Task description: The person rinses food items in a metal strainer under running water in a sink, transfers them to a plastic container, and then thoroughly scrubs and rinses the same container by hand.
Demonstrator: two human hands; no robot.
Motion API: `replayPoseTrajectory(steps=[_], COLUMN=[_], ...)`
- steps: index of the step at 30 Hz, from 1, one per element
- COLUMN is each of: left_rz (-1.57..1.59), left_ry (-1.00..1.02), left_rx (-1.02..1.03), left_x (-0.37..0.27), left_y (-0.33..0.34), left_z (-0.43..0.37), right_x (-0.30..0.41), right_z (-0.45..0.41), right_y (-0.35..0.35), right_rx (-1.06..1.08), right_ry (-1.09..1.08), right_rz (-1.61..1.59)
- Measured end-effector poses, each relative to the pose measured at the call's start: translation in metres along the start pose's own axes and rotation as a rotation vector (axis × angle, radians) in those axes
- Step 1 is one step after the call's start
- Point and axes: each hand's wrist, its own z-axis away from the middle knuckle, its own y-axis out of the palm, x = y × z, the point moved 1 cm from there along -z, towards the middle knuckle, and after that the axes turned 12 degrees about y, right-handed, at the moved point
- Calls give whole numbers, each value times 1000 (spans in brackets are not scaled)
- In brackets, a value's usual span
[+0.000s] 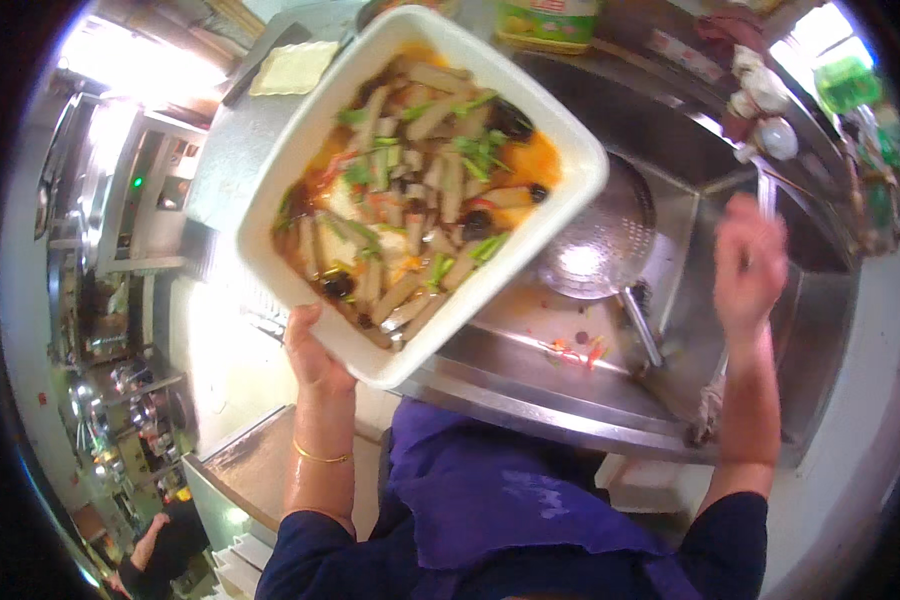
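Observation:
My left hand [319, 349] grips the near left corner of a deep white rectangular tray [547, 112], its thumb over the rim. Inside lies food in orange, oily liquid: brownish-grey strips [446, 180], chopped green stalks and leaves, red pieces and dark round pieces. To the right, my right hand [750, 262] is raised over the steel sink, its fingers curled and blurred, close to a bright metal bar or tap [766, 187]; whether it touches this or holds anything cannot be told. Partly hidden by the tray, a perforated metal strainer [607, 232] with a tubular handle rests in the sink.
Red and orange scraps [574, 351] lie on the steel surface by the strainer. A cloth [709, 409] hangs near the sink's front edge [555, 416]. A pale square cloth or board [294, 67] and a green-labelled container [547, 26] stand behind. Another person [169, 540] is at lower left.

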Motion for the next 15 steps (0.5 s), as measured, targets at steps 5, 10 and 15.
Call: replayPoseTrajectory(steps=[5, 10, 15], left_rz=[99, 219, 99], left_ry=[-262, -439, -498], left_rx=[248, 467, 527], left_x=[75, 140, 150], left_y=[79, 123, 134], left_z=[37, 30, 7], right_x=[14, 53, 46], right_z=[-117, -167, -162], right_y=[-17, -25, -15], right_rx=[-41, 608, 482], right_ry=[94, 517, 477], right_rz=[621, 669, 684])
